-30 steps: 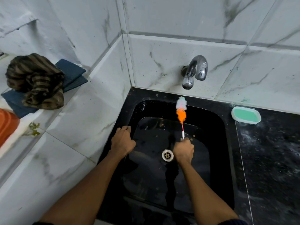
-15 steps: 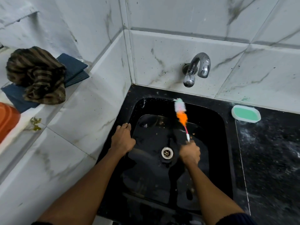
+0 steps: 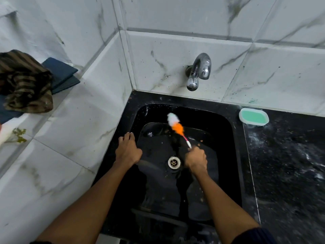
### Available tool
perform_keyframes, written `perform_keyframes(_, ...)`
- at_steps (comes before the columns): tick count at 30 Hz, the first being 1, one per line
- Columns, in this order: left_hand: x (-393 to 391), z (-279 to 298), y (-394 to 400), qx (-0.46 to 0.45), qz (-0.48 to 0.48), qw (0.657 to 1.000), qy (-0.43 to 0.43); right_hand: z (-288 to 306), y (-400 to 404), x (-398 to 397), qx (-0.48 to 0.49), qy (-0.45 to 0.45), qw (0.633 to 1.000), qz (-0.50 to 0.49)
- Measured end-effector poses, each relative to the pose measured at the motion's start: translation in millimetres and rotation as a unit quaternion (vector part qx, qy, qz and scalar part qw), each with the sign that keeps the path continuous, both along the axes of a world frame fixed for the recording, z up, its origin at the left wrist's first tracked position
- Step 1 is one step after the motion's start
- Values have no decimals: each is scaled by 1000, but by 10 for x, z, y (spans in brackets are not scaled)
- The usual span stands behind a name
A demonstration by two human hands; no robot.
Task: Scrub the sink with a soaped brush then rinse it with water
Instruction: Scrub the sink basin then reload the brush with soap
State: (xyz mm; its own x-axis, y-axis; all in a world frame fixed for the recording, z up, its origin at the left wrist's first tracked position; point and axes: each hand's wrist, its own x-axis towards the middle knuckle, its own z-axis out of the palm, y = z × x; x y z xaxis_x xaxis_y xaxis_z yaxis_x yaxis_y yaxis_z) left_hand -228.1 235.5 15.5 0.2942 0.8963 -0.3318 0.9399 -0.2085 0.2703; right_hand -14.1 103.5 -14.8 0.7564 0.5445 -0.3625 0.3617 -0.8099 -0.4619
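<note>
White marble-veined wall tiles, black countertop

A single head-worn wide-angle view looks steeply down and forward from close above the black rectangular sink, facing the white marble-tiled wall's corner, with the black speckled bench along its right edge.

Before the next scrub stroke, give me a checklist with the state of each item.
1. Right hand grips the brush handle: ok.
2. Left hand braced on the left rim of the sink: ok.
3. Bristles against the sink's back wall: cannot tell, the brush head is blurred.
4. Soap on the bristles: cannot tell.
5. Drain uncovered: ok.
6. Tap off while scrubbing: ok, no water is running.
</note>
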Motion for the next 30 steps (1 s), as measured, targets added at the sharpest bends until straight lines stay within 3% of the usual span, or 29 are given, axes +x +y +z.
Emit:
perform_keyframes(3, 23, -55, -43, -1, 14, 1000, -12, -50, -358, 240, -14, 5, 997, -72)
perform_keyframes(9, 135, -130, -211, 8, 9, 1000, -4, -74, -604, 213, 18, -63, 998, 21)
perform_keyframes(13, 315, -117, -372, -41, -8, 997, -59, 64, -256, 214, 67, -62, 995, 42)
perform_keyframes(16, 405, -195, -503, -101, -23, 990, -93, 144, -36, 289, 49, -62, 995, 53)
perform_keyframes(21, 479, -471, -1058, -198, -47, 971, -125, 84, -192, 421, 47, -9, 997, -65)
perform_keyframes(26, 596, -638, -1472, -222, -73, 963, -137, -28, -227, 166, 33, -14, 999, -10)
perform_keyframes(30, 630, -684, -1539, -221, -74, 963, -138, 84, -228, 342, 51, -4, 996, -69)
